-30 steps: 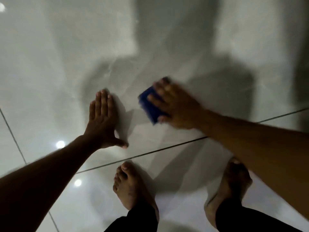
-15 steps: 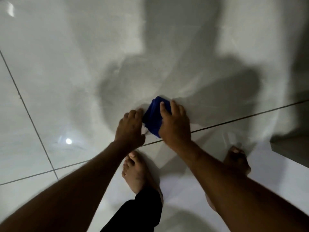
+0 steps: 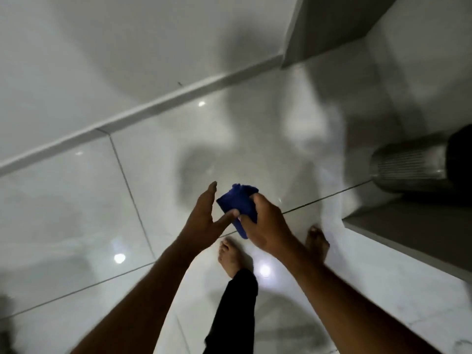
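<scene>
The person stands bent over a glossy white tiled floor (image 3: 76,200), and both arms reach forward and down. The right hand (image 3: 267,227) holds a dark blue folded cloth (image 3: 238,204). Its fingers (image 3: 255,199) are curled over the upper side of the cloth and the thumb presses from below, so the cloth is pinched firmly. One corner of the cloth hangs down under this hand.

The left hand (image 3: 203,215) is just beside the cloth, on its left side. The palm is turned toward the cloth, the fingers are straight and spread a little, and they grip nothing. The thumb points to the lower edge of the cloth; if it really touches, I cannot tell.

The cloth is in front of the person, between the two hands and above the two bare feet (image 3: 229,256), which stand on the tiles. A black trouser leg (image 3: 236,302) covers the left leg.

Behind the hands, a pale skirting strip (image 3: 153,106) runs along the bottom of the white wall (image 3: 89,47). At the right edge lies a ribbed silver metal cylinder (image 3: 408,166), well apart from the hands, beside a grey ledge (image 3: 408,233).
</scene>
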Demonstrator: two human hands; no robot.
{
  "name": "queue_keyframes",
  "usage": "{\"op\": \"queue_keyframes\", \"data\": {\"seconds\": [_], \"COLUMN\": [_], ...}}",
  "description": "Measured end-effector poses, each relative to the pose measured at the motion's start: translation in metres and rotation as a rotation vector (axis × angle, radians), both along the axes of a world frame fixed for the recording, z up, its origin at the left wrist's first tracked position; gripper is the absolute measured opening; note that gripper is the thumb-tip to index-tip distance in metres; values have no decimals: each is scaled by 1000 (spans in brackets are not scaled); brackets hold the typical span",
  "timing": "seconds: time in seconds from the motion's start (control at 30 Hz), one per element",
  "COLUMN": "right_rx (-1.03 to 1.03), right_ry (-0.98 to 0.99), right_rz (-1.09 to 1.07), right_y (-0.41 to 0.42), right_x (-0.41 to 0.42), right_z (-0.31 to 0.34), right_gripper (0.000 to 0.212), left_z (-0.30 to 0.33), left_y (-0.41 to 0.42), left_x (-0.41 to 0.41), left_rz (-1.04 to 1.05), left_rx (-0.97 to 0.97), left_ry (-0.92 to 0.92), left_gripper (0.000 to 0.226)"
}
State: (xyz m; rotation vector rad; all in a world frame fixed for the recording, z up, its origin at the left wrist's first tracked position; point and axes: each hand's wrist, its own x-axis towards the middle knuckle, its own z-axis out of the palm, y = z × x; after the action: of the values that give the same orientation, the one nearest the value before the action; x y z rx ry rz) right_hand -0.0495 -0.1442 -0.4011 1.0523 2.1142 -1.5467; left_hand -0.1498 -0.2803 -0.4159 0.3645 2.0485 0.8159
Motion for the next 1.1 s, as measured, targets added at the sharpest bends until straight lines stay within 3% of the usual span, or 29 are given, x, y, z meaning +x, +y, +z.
{"op": "queue_keyframes", "data": {"seconds": [0.13,0.27,0.43,0.57,0.73,0.93,1.1], "right_rx": [-36,-80,11,-1,50,348,370], "right_ry": [161,320,452,483,500,398,173], "right_rz": [5,77,90,91,11,-459,-533], "right_y": [-1,22,44,60,96,180,249], "right_x": [-6,2,27,56,106,177,205], "right_z": [194,357,467,500,511,490,454], "right_gripper": [38,50,44,49,51,46,50], "left_z": [200,364,462,477,490,496,471], "left_y": [1,6,21,46,105,212,303], "left_x": [-24,-29,1,21,50,104,143], "left_rz": [-41,-54,27,-35,-184,-271,-485], "left_rx": [127,346,518,591,586,492,286], "left_ry": [-27,-98,-43,-102,-132,111,377], "left_gripper": [93,60,49,72,59,39,35]}}
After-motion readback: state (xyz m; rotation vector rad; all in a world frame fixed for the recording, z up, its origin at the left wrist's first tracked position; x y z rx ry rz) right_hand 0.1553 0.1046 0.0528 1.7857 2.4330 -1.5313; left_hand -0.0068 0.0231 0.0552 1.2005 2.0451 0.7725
